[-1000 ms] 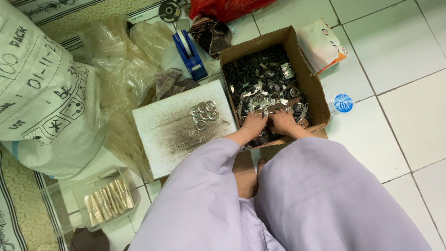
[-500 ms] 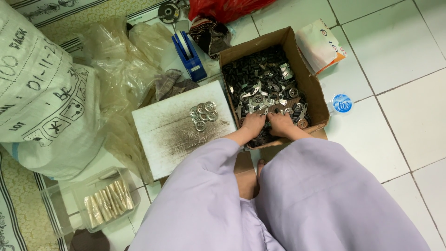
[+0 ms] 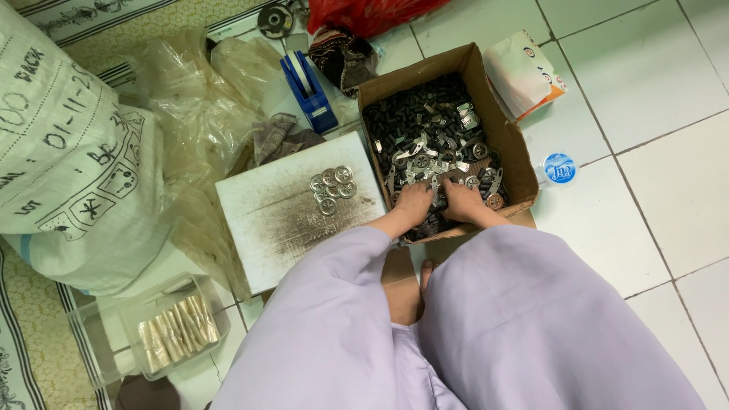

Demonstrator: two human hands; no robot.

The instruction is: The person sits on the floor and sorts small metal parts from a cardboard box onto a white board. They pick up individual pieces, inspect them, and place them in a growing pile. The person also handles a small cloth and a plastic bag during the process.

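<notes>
At far centre we see an open brown cardboard box (image 3: 519,161). Just right of it lies a white packet (image 3: 524,72) with orange print, and nearer, a small round blue-and-white lid label (image 3: 560,168). At left bulges a big white sack (image 3: 64,144) with black markings.

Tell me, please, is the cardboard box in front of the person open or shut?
Open. The cardboard box has its flaps up, showing black and silver metal parts inside, and the left hand and right hand reach into them.
</notes>
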